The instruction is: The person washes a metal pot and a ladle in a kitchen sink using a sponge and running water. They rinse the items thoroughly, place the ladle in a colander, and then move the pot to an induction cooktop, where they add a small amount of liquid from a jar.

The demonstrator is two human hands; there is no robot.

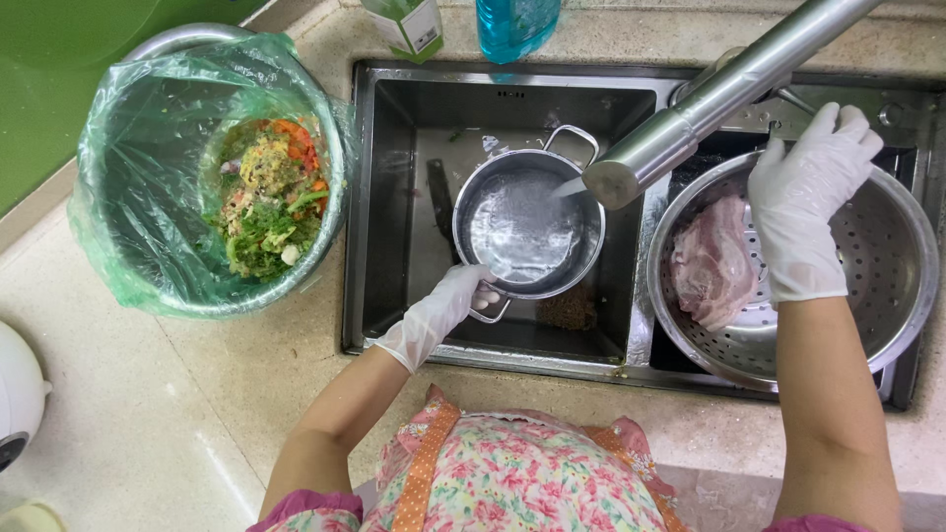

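Left hand (448,305), gloved, is gripping the near handle of a steel pot (529,225) sitting in the sink (394,197) under the running faucet (709,99). Right hand (808,207) hovers spread wide over the colander (887,325) by the sink's right edge, raw pork (711,261) just left of it.

Bright, even overhead light fills the scene, with soft, short shadows. Glare streaks the steel faucet (709,94) and glints off the water in the pot (527,227) and the colander (892,266) rim. The sink (394,197) basin walls stay darker. Focus is sharp centrally; edges bow slightly from wide-angle distortion.
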